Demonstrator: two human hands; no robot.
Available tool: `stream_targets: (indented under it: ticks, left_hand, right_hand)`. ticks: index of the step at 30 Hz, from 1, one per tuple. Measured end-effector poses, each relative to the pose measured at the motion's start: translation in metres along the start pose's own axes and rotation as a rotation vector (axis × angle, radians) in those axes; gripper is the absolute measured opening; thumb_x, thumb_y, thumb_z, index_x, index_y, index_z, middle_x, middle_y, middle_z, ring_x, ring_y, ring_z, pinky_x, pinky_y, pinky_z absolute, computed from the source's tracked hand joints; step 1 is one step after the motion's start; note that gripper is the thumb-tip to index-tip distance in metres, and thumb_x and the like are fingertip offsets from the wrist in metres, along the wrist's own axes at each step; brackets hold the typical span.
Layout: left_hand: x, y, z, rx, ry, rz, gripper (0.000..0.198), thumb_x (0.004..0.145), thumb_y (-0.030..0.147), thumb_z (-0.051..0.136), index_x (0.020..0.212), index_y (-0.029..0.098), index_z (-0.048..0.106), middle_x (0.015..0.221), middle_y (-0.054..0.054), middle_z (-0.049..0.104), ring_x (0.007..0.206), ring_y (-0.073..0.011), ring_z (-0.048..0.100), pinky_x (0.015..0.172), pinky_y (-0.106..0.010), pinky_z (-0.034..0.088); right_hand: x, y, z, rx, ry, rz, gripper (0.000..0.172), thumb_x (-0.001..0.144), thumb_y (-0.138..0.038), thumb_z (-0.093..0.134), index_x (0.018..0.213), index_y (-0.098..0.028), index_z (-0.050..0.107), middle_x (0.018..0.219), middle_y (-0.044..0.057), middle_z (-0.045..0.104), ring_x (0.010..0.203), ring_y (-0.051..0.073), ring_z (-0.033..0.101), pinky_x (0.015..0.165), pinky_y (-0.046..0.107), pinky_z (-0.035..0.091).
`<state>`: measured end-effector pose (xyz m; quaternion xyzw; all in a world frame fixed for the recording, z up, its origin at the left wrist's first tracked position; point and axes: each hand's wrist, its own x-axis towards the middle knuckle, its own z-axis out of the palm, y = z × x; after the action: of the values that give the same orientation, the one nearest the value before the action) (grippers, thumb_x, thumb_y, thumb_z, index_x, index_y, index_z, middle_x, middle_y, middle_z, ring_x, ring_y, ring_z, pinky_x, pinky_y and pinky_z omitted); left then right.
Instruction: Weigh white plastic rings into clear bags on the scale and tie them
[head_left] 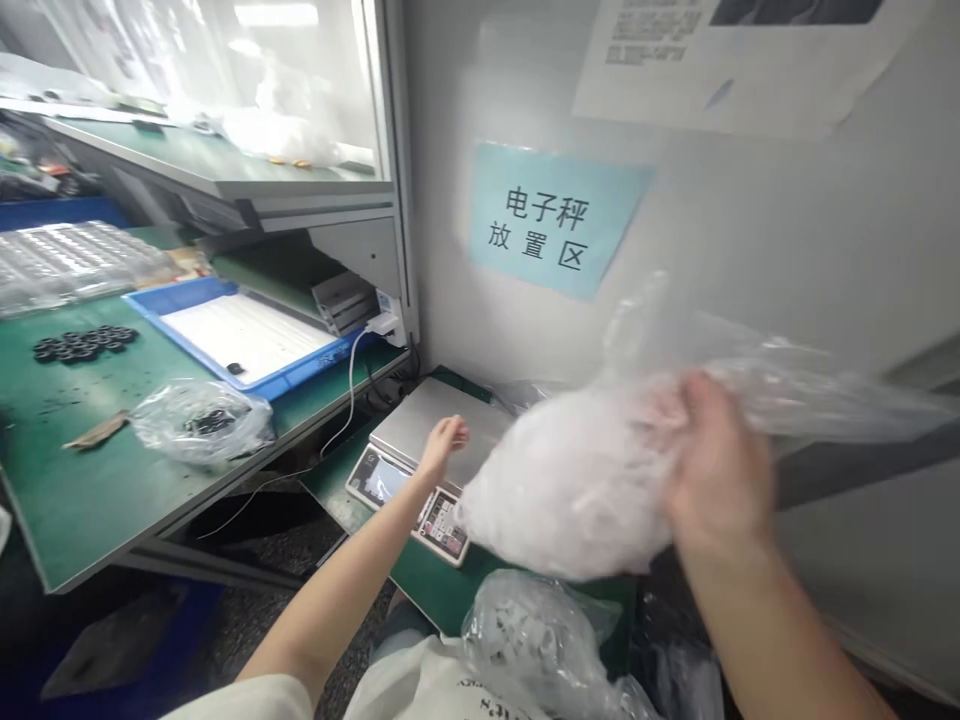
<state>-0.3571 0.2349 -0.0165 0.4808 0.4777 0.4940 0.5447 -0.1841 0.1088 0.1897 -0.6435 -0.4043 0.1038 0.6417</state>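
On the left, black rings (86, 344) sit in a bunch on a green workbench (142, 420), near a small clear bag (199, 420) and a blue tray (300, 372). Next, the left hand (448, 440) is over the electronic scale (412, 425), fingers curled, nothing seen in them; I cannot tell how tightly they bend. The scale sits on a flat green table (424, 585) by a grey wall (450, 300) with a blue sign (555, 220). The big plastic bag of white stuff (570, 490) is up in front, to the scale's right. It looks soft, floppy and a bit slippery, maybe not very heavy. The right hand (712, 460) squeezes its bunched neck, a good place to hold; the other hand could help underneath.
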Motion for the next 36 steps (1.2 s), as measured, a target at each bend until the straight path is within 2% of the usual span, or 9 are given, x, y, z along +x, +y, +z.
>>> stream_targets:
  ticks: [3, 5, 9, 12, 15, 19, 23, 27, 36]
  left_hand:
    - [0.005, 0.004, -0.066, -0.084, 0.216, 0.000, 0.059, 0.057, 0.072, 0.043, 0.078, 0.017, 0.048, 0.073, -0.005, 0.057, 0.069, -0.0158, 0.057, 0.064, -0.027, 0.045]
    - [0.006, 0.009, -0.094, -0.105, 0.295, 0.020, 0.056, 0.056, 0.070, 0.047, 0.077, 0.018, 0.048, 0.073, -0.004, 0.057, 0.072, -0.0166, 0.057, 0.067, -0.028, 0.045]
    - [0.009, 0.016, -0.112, -0.072, 0.310, 0.059, 0.051, 0.059, 0.064, 0.051, 0.080, 0.018, 0.053, 0.081, -0.007, 0.060, 0.086, -0.0221, 0.057, 0.081, -0.035, 0.042]
    - [0.015, 0.017, -0.111, -0.029, 0.227, 0.081, 0.050, 0.063, 0.060, 0.052, 0.089, 0.018, 0.056, 0.096, -0.010, 0.061, 0.101, -0.0259, 0.053, 0.092, -0.039, 0.038]
    - [0.025, 0.020, -0.107, -0.004, 0.099, 0.115, 0.050, 0.069, 0.057, 0.052, 0.103, 0.019, 0.055, 0.116, -0.010, 0.056, 0.115, -0.0262, 0.045, 0.099, -0.039, 0.032]
    - [0.045, 0.026, -0.101, -0.015, -0.076, 0.198, 0.057, 0.075, 0.059, 0.046, 0.116, 0.020, 0.050, 0.132, -0.008, 0.044, 0.125, -0.0241, 0.035, 0.106, -0.036, 0.024]
    - [0.066, 0.036, -0.095, -0.056, -0.214, 0.247, 0.072, 0.074, 0.069, 0.037, 0.124, 0.018, 0.045, 0.138, -0.008, 0.037, 0.129, -0.0261, 0.028, 0.108, -0.039, 0.019]
    - [0.077, 0.047, -0.090, -0.134, -0.337, 0.228, 0.080, 0.070, 0.076, 0.034, 0.124, 0.018, 0.046, 0.135, -0.009, 0.041, 0.128, -0.0296, 0.031, 0.107, -0.041, 0.021]
    - [0.077, 0.051, -0.090, -0.193, -0.383, 0.197, 0.075, 0.069, 0.075, 0.039, 0.120, 0.021, 0.051, 0.130, -0.007, 0.047, 0.125, -0.0321, 0.033, 0.106, -0.042, 0.022]
  right_hand:
    - [-0.014, -0.008, 0.083, 0.310, 0.013, 0.085, 0.028, 0.068, -0.043, 0.050, 0.074, -0.016, 0.053, 0.072, 0.004, 0.059, 0.074, 0.020, 0.059, 0.062, 0.028, 0.050]
    - [-0.021, 0.001, 0.124, 0.339, -0.026, 0.033, 0.032, 0.069, -0.047, 0.047, 0.076, -0.016, 0.052, 0.076, 0.005, 0.059, 0.080, 0.021, 0.059, 0.073, 0.031, 0.048]
    - [-0.027, 0.037, 0.179, 0.180, -0.104, -0.004, 0.050, 0.073, -0.057, 0.033, 0.089, -0.014, 0.052, 0.100, 0.013, 0.060, 0.105, 0.025, 0.051, 0.092, 0.035, 0.039]
    - [-0.028, 0.066, 0.198, 0.091, -0.184, -0.009, 0.059, 0.068, -0.066, 0.031, 0.086, -0.014, 0.053, 0.102, 0.018, 0.059, 0.109, 0.029, 0.049, 0.095, 0.039, 0.037]
    - [-0.021, 0.084, 0.201, 0.039, -0.281, -0.027, 0.059, 0.064, -0.071, 0.033, 0.076, -0.016, 0.052, 0.091, 0.018, 0.062, 0.100, 0.032, 0.054, 0.093, 0.045, 0.037]
    - [-0.005, 0.090, 0.191, -0.002, -0.482, -0.109, 0.057, 0.062, -0.072, 0.042, 0.074, -0.018, 0.055, 0.083, 0.011, 0.064, 0.090, 0.028, 0.057, 0.089, 0.044, 0.041]
    - [0.011, 0.094, 0.179, -0.022, -0.636, -0.179, 0.070, 0.051, -0.079, 0.051, 0.087, -0.018, 0.058, 0.097, 0.010, 0.062, 0.099, 0.028, 0.055, 0.093, 0.042, 0.040]
    - [0.024, 0.105, 0.169, -0.061, -0.734, -0.208, 0.091, 0.036, -0.079, 0.062, 0.104, -0.018, 0.055, 0.120, 0.014, 0.052, 0.118, 0.035, 0.041, 0.101, 0.047, 0.031]
    - [0.025, 0.133, 0.150, -0.114, -0.882, -0.141, 0.109, 0.040, -0.085, 0.055, 0.127, -0.023, 0.036, 0.130, 0.017, 0.040, 0.125, 0.038, 0.030, 0.102, 0.055, 0.026]
